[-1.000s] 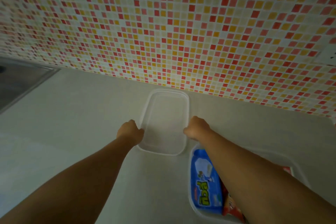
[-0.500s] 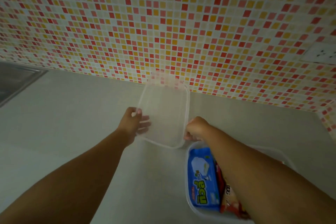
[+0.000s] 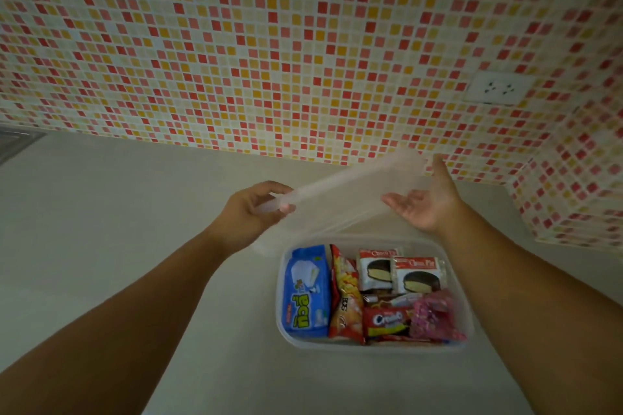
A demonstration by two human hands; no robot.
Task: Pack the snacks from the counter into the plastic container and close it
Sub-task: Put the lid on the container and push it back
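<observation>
The translucent lid (image 3: 340, 192) is held in the air, tilted, above the far edge of the plastic container (image 3: 462, 283). Its left end is pinched by the left hand (image 3: 249, 212), whose fingers (image 3: 269, 190) are curled over the rim with the thumb beneath. The right end is met by the right hand (image 3: 428, 205), palm up, fingers (image 3: 396, 200) nearly straight and spread under the lid, thumb raised against its edge; whether anything is actually clasped there cannot be told through the blurred plastic. The container is set on the pale desk (image 3: 135, 212), near the person, and is filled with snacks: a blue packet (image 3: 306, 293), an orange-red bag (image 3: 344, 300), two Choco Pie wrappers (image 3: 397, 271), a red cookie pack (image 3: 387, 322) and a pink packet (image 3: 435, 315). Smaller wrappers between them are hard to make out. The lid's outline is smeared by motion.
</observation>
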